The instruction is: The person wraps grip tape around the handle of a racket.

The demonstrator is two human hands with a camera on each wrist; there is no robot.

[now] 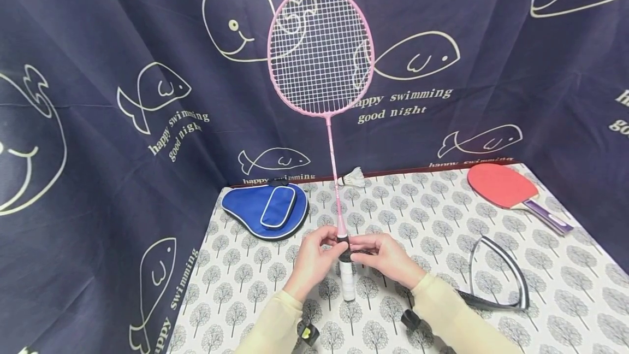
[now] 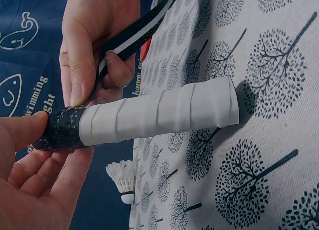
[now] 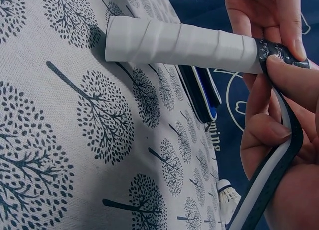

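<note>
Tree-print tablecloth [image 1: 442,223] under upright racket [image 1: 321,51], both hands [image 1: 314,258] [image 1: 388,258] pinching its black tape [image 3: 279,53], perforations only at wrists.

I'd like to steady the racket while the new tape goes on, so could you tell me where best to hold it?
Probably the white-wrapped handle below the black grip tape, taken from the side: the racket stands upright, butt on the table, and both hands work at the handle's top.
</note>
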